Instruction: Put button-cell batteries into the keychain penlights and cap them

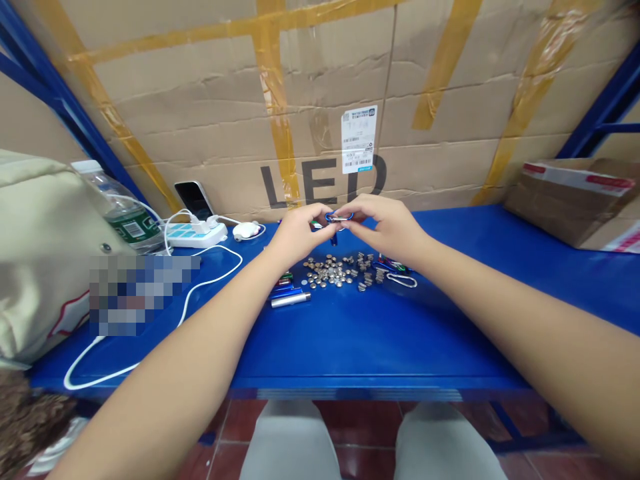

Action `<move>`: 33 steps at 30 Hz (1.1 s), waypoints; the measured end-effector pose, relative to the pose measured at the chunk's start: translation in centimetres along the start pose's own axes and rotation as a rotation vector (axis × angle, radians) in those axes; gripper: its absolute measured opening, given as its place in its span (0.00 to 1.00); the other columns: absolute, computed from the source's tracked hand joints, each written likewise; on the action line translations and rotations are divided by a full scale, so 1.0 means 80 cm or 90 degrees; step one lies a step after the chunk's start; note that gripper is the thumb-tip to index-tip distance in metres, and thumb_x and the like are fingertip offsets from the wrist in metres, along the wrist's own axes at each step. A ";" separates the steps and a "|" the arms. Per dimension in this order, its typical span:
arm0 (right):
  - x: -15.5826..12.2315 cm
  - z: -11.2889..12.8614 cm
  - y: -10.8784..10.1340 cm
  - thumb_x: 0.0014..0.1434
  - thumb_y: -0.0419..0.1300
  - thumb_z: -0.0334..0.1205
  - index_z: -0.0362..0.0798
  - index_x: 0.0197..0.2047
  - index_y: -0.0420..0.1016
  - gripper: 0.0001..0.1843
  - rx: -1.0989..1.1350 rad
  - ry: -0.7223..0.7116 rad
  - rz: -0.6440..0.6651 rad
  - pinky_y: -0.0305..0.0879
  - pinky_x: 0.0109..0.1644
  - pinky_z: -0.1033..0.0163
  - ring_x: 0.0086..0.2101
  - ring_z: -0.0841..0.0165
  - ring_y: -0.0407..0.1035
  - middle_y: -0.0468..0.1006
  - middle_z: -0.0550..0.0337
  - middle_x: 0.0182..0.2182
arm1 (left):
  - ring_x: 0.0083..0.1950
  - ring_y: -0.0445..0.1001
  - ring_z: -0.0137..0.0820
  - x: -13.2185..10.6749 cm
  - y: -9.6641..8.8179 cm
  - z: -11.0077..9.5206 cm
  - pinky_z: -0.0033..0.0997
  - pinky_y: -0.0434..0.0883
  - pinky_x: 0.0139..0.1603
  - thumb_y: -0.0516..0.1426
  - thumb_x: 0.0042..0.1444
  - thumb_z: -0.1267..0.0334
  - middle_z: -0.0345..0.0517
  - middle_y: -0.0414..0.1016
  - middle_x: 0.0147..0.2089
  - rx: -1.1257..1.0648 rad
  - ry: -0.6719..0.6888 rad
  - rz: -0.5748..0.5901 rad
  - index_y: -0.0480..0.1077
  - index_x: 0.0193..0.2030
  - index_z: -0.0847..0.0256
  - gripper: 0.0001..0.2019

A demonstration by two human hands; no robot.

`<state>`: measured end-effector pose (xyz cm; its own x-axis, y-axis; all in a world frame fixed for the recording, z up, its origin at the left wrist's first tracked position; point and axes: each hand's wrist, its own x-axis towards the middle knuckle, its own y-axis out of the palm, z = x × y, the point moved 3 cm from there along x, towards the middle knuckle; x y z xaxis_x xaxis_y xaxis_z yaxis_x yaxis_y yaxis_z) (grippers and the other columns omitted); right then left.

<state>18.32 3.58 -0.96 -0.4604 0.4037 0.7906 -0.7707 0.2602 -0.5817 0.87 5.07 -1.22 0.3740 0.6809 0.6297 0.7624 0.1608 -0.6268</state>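
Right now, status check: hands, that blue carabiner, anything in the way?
Left hand and right hand pinching blue carabiner, above blue shelf. Button cells loose below. Nothing in the way.

Room before the button cells [330, 272], probably

The left hand [300, 233] and right hand [385, 227] pinch a blue carabiner [339, 217] between their fingertips above a blue metal shelf [400, 347], just behind scattered button cells [333, 272] and coloured metal tubes [290, 300]
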 end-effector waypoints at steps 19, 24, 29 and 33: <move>-0.001 -0.022 -0.004 0.59 0.59 0.42 0.48 0.46 0.77 0.13 0.035 0.209 0.114 0.67 0.42 0.59 0.37 0.64 0.73 0.81 0.56 0.38 | 0.32 0.73 0.26 -0.003 0.011 -0.004 0.26 0.69 0.31 0.53 0.65 0.61 0.46 0.78 0.36 -0.186 -0.095 0.106 0.73 0.42 0.62 0.10; 0.003 -0.019 -0.012 0.62 0.54 0.42 0.48 0.36 0.78 0.12 0.083 0.237 0.041 0.66 0.38 0.60 0.31 0.67 0.71 0.79 0.60 0.28 | 0.34 0.75 0.27 -0.004 0.010 -0.013 0.28 0.71 0.34 0.54 0.64 0.64 0.46 0.79 0.37 -0.143 -0.113 0.131 0.73 0.41 0.61 0.08; 0.001 -0.013 -0.005 0.57 0.59 0.39 0.49 0.43 0.77 0.10 0.204 0.255 0.062 0.68 0.38 0.60 0.33 0.67 0.72 0.81 0.59 0.33 | 0.33 0.75 0.27 -0.005 0.010 -0.022 0.28 0.71 0.32 0.53 0.65 0.63 0.45 0.79 0.35 -0.114 -0.106 0.147 0.73 0.38 0.61 0.09; 0.001 -0.010 -0.005 0.56 0.59 0.38 0.50 0.47 0.77 0.14 0.150 0.197 0.087 0.67 0.37 0.60 0.31 0.67 0.71 0.81 0.59 0.34 | 0.32 0.74 0.25 -0.004 0.009 -0.022 0.26 0.71 0.31 0.53 0.65 0.63 0.45 0.78 0.34 -0.146 -0.105 0.142 0.73 0.36 0.61 0.10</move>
<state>18.95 4.19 -0.83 -0.4398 0.6743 0.5932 -0.8074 -0.0077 -0.5899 2.25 3.71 -1.08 0.4687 0.7905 0.3943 0.7770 -0.1566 -0.6097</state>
